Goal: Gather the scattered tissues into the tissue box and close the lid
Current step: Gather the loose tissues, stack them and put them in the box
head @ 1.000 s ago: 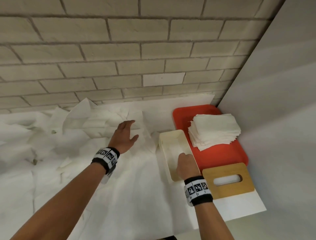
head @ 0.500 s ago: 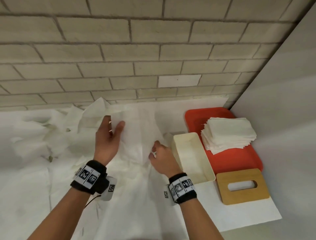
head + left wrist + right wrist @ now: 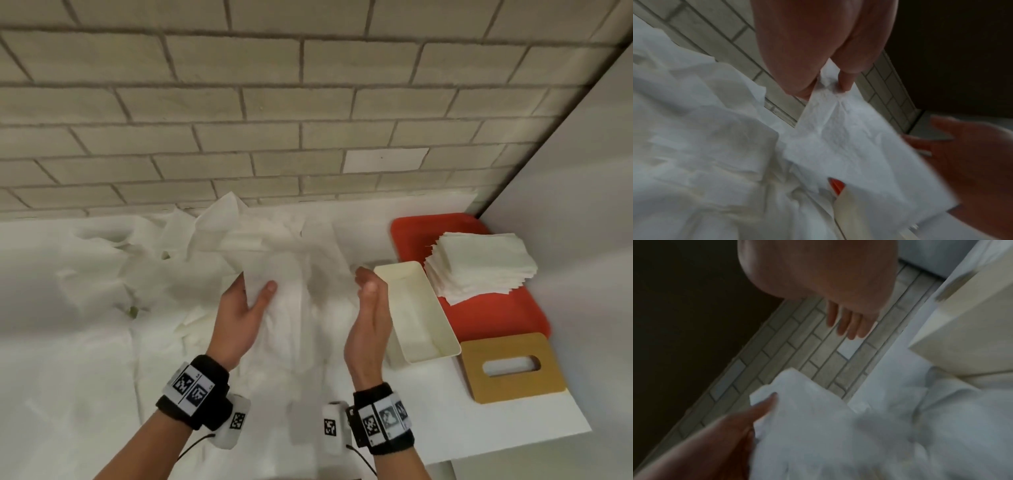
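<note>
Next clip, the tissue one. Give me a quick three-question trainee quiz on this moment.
1. True or false: the wooden lid is on the box.
2. Which hand pinches a tissue? A) left hand B) right hand C) both
3. Fill in: the neat stack sits on the red ____.

Key: 1 false, it lies beside the box; 2 A; 3 tray.

A thin white tissue sheet hangs pinched in the left hand. The open cream box sits just right of the right hand, its wooden slotted lid lying off, farther right.
</note>
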